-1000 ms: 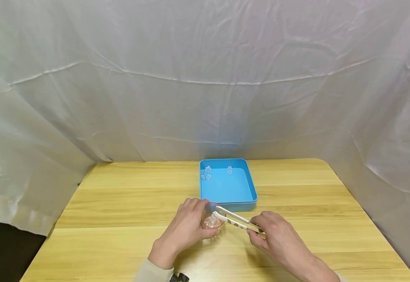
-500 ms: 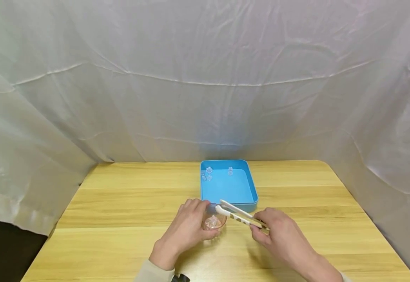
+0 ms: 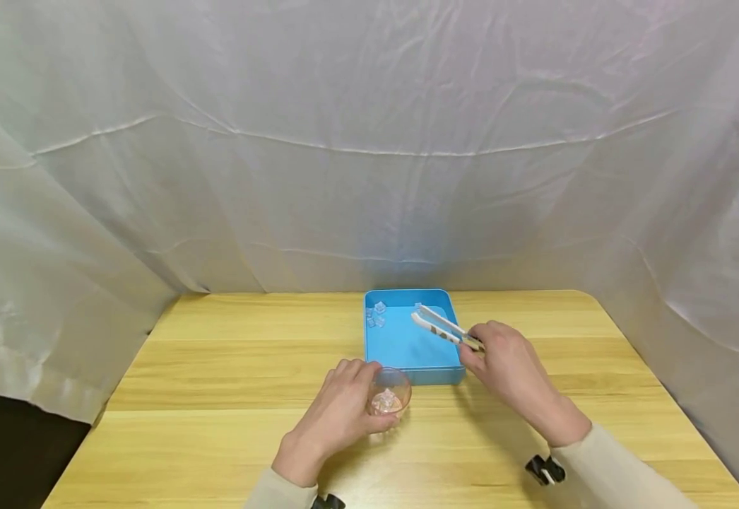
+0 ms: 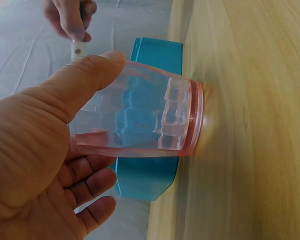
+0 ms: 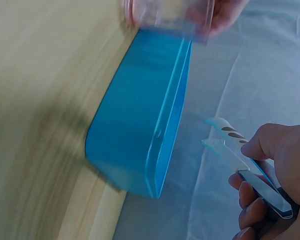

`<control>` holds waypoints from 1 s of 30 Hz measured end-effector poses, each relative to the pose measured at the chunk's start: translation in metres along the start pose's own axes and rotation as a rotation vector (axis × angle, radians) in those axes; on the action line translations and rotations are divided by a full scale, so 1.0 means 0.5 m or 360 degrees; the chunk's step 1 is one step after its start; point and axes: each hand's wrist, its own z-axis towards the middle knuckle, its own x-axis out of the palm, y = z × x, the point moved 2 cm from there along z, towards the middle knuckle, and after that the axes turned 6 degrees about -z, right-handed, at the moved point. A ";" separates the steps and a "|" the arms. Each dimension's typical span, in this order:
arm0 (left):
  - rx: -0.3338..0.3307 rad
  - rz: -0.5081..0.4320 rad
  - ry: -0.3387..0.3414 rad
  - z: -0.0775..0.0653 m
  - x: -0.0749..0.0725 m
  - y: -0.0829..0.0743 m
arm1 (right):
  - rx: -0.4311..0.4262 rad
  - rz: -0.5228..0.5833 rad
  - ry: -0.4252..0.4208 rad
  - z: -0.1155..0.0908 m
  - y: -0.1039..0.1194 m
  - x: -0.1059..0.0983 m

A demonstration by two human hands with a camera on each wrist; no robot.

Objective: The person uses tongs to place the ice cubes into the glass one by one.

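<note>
My left hand point(image 3: 338, 410) grips a clear pinkish cup point(image 3: 398, 386) that stands on the table, thumb on one side and fingers round the other. Several clear ice-like pieces point(image 4: 174, 115) lie at the bottom of the cup, seen best in the left wrist view. With my right hand point(image 3: 512, 367) I hold white tongs point(image 3: 441, 329) with brown spots. Their tips are apart, with nothing seen between them, over the blue tray point(image 3: 395, 346). Several clear pieces point(image 3: 379, 308) sit in the tray's far left corner, and another point(image 3: 417, 306) shows just behind the tong tips.
The wooden table point(image 3: 229, 367) stretches to both sides of the tray. A pale grey curtain point(image 3: 318, 205) hangs behind the table and along both sides. Dark straps with cameras point(image 3: 545, 469) sit at the wrists.
My right hand has carried the tongs from above the cup up and away, over the tray's far part. The tong tips have left the cup. My left hand keeps its hold on the cup.
</note>
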 end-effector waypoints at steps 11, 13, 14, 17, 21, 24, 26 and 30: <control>0.0001 -0.0009 -0.0014 -0.001 0.000 0.001 | 0.0062 -0.0146 0.0172 0.067 -0.040 0.050; 0.0003 -0.0012 -0.0009 0.000 0.000 0.000 | 0.0057 -0.0171 0.0182 0.076 -0.044 0.060; 0.0005 -0.0014 -0.0006 0.000 0.000 0.000 | 0.0053 -0.0183 0.0188 0.080 -0.046 0.066; 0.0003 -0.0024 0.0004 0.000 0.000 0.000 | 0.0049 -0.0200 0.0210 0.090 -0.049 0.081; -0.0006 -0.0035 0.0006 -0.001 0.001 0.001 | 0.0071 -0.0196 0.0263 0.097 -0.048 0.100; -0.0008 -0.0042 0.0009 -0.001 0.002 0.000 | 0.0105 -0.0206 0.0310 0.097 -0.048 0.112; -0.0008 -0.0043 0.0011 -0.002 0.002 -0.001 | 0.0116 -0.0217 0.0326 0.097 -0.048 0.118; -0.0003 -0.0039 0.0010 -0.002 0.002 -0.002 | 0.0095 -0.0242 0.0304 0.097 -0.047 0.126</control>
